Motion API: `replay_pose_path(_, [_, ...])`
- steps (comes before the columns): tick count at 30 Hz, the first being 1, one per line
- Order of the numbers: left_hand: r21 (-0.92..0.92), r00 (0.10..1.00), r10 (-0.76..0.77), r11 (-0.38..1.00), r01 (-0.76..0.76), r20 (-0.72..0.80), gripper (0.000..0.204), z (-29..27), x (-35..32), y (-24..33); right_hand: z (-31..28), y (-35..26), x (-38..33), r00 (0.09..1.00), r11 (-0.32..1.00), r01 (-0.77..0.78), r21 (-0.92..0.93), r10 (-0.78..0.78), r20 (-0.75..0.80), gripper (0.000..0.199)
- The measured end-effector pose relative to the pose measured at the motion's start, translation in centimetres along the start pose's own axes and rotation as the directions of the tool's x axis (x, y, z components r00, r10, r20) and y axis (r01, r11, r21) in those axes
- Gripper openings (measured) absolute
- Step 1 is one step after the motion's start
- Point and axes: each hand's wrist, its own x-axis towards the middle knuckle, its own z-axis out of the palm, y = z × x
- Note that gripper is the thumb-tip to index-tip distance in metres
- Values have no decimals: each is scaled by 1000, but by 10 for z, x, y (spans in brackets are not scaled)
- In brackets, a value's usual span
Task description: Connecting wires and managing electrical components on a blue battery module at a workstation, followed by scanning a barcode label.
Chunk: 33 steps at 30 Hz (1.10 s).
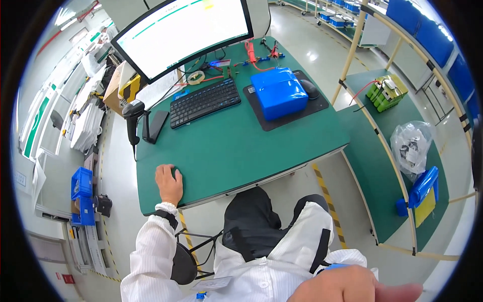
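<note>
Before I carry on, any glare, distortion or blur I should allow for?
All in the head view: monitor mostly blown out to white; shiny highlights on the blue pack; rack pole bows near the dark rim; left hand fairly sharp; right hand, cut off by the lower edge, seems slightly soft.

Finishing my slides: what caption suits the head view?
Left hand on a green desk, keyboard and blue package beyond; right hand close to the camera.

Lower edge crops the right hand [341,285]
</note>
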Motion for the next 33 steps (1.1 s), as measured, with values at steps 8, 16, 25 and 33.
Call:
replay_pose_path(8, [29, 1000, 15, 999, -15, -17, 22, 1, -2, -3, 9, -4, -8, 999, 997, -33, -67, 32, -27, 66])
replay_pose_path(16, [35, 999, 25, 999, -25, -25, 22, 5, -1, 4, 4, -18, -21, 1000, 961, 15, -278, -21, -19, 61])
replay_pose_path(25, [-69, 975, 224, 973, -222, 11, 27, -13, -5, 2, -117, -74, -268, 737, -652, -629, -423, -327, -591, 8])
replay_pose_path(33, [-344, 818, 545, 815, -466, 183, 33, -18, 8, 22, -109, -105, -492, -479, -534, -683, 499, -189, -858, 33])
